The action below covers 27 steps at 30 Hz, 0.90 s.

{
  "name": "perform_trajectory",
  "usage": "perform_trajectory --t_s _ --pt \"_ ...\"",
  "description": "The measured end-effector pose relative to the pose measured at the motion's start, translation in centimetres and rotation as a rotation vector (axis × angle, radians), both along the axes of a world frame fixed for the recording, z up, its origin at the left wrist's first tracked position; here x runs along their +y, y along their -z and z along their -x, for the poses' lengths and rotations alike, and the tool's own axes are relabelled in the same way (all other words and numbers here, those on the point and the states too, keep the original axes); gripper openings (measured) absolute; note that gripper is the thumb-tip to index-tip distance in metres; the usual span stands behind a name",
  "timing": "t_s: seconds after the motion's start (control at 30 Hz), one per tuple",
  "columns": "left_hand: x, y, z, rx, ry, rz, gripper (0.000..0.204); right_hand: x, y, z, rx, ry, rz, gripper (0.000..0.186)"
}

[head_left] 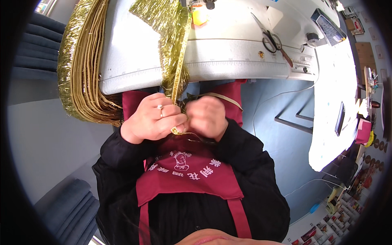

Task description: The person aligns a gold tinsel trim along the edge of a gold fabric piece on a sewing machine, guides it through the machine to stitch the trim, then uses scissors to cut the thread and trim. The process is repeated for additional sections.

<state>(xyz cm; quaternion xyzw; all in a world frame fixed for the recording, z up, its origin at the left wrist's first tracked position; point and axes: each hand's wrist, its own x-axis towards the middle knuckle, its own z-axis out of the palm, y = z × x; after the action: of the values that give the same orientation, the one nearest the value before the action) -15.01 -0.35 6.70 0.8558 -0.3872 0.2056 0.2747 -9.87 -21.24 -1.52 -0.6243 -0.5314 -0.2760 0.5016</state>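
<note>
- The left hand (pixel 155 117) is curled, its thumb and forefinger pinching the gold trim (pixel 182 61); a ring sits on one finger.
- The right hand (pixel 207 117) is just beside it, fingers curled in; it is blurred, so I cannot tell whether it grips anything.
- A short folded end of the trim pokes out below the left hand's fingertips, and a thin strand (pixel 195 136) trails from there to beneath the right hand.
- Above the left hand, the trim runs upward along the right side of a gold tinsel fringe (pixel 169 36), which hangs over the near edge of the bench (pixel 228 69).
- Below both hands is the bib of a dark red apron (pixel 188 183), worn over black sleeves (pixel 257 163).
- Above and right of the right hand, a narrow tan band (pixel 222 99) crosses the red cloth at the lap.
- Left of the left hand and reaching above it, a thick bundle of gold tinsel (pixel 83 61) hangs in many layers against the bench's left end.
- Straight above the right hand, well apart, a small yellow-and-orange object (pixel 199 17) lies on the bench.
- Farther up and right of the right hand lie black-handled scissors (pixel 270 41), with a brown-handled tool (pixel 287 59) against their handles.
- Far right of the right hand stands a white-covered table (pixel 328 98) bearing a dark flat object (pixel 339 118).
</note>
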Motion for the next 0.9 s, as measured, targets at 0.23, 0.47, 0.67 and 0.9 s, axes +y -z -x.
perform_trajectory --t_s 0.23,0.47,0.67,0.9 --pt "0.2 0.1 0.2 -0.016 0.056 -0.050 0.024 4.4 5.4 -1.9 0.115 0.546 0.567 0.052" --pt "-0.3 4.6 0.4 0.227 0.137 -0.299 0.021 4.2 8.9 2.7 0.710 -0.369 0.820 0.038" --pt "2.0 5.1 1.5 0.174 0.019 -0.203 0.022 0.6 8.6 0.7 0.545 0.116 1.018 0.021" --pt "2.7 4.8 1.6 0.138 0.030 -0.190 0.025 0.1 12.7 -4.0 0.117 0.347 0.889 0.014"
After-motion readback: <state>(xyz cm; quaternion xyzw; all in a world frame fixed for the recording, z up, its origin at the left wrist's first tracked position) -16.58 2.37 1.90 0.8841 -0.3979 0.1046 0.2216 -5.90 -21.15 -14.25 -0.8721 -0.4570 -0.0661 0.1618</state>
